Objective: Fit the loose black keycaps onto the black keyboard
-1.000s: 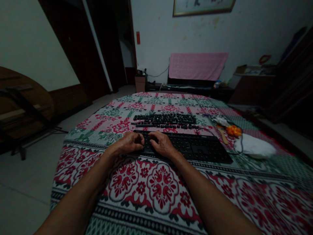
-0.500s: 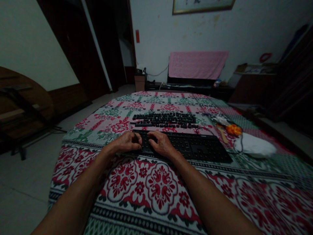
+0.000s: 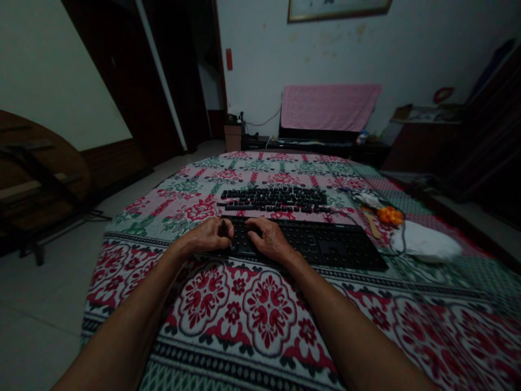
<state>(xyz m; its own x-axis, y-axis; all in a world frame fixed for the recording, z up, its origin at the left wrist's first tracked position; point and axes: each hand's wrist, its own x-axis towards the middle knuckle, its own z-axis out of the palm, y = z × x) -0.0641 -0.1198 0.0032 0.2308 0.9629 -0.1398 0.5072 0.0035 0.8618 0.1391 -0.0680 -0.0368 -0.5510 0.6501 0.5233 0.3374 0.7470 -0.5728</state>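
A black keyboard base (image 3: 345, 248) with its keycaps off lies on the patterned cloth, showing rows of small pale points. At its left end, my left hand (image 3: 211, 234) is closed, thumb bent towards the curled fingers. Something dark shows between them, too dim to name. My right hand (image 3: 269, 239) rests on the base just to the right, thumb and forefinger apart, with nothing visible in it. Behind the base, loose black keycaps (image 3: 285, 196) lie in rows, with a long spacebar (image 3: 239, 207) along the near row.
On the right lie a white cloth-like bundle (image 3: 425, 241), an orange flower-like item (image 3: 389, 215), a brush-like wooden tool (image 3: 372, 224) and a dark cable (image 3: 404, 239). The patterned cloth (image 3: 268, 309) covers the table. A folded round table (image 3: 40, 168) leans at left.
My left hand has shifted slightly left, and its thumb has drawn back a little from the keyboard base. My right hand stays nearly where it was.
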